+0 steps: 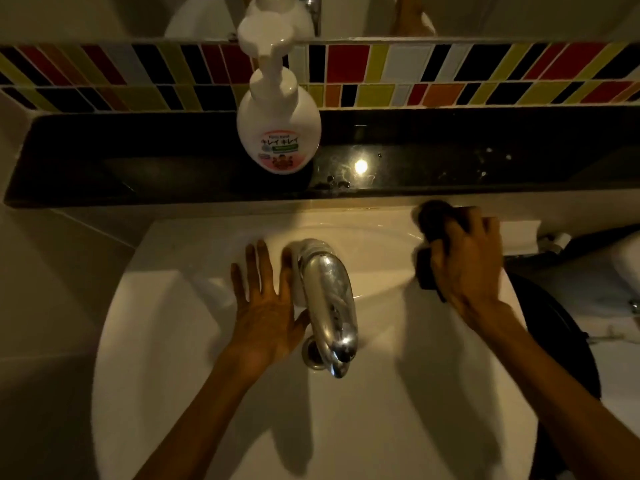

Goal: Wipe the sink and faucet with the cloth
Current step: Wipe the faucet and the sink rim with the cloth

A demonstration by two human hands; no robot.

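Observation:
A white sink (166,341) fills the lower half of the view, with a chrome faucet (329,299) arching over its drain (311,355). My left hand (263,306) lies flat on the sink's back rim, fingers spread, just left of the faucet. My right hand (464,268) is shut on a dark cloth (433,220) and presses it on the sink's back right corner. The cloth and that hand are blurred.
A white pump soap bottle (277,129) stands on a black glossy ledge (138,161) behind the sink. Coloured tiles (450,74) and a mirror rise behind it. A dark round object (561,341) and white fixtures sit at the right.

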